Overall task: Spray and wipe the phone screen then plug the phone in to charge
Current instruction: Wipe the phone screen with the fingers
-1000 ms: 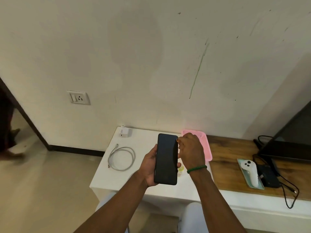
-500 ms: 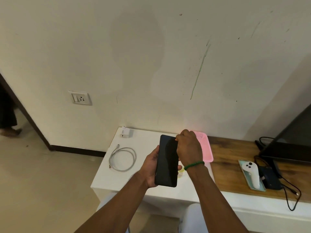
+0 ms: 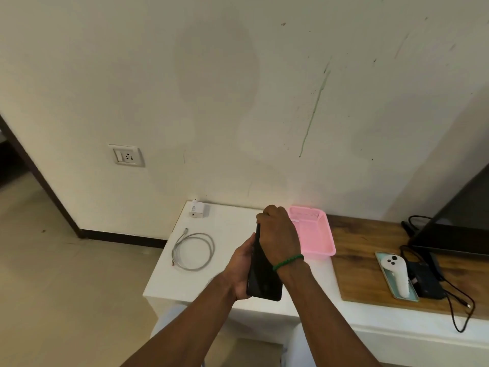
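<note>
Fingers of left hand [image 3: 239, 271] clasp the phone [image 3: 263, 283]; right hand [image 3: 277, 239] fingers curl atop, contents hidden; slick, fragile, likely safest held edgewise

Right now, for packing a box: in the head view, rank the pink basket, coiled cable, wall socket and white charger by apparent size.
1. pink basket
2. coiled cable
3. wall socket
4. white charger
The socket hangs farther from the camera than the charger, so those two are unsure.
</note>
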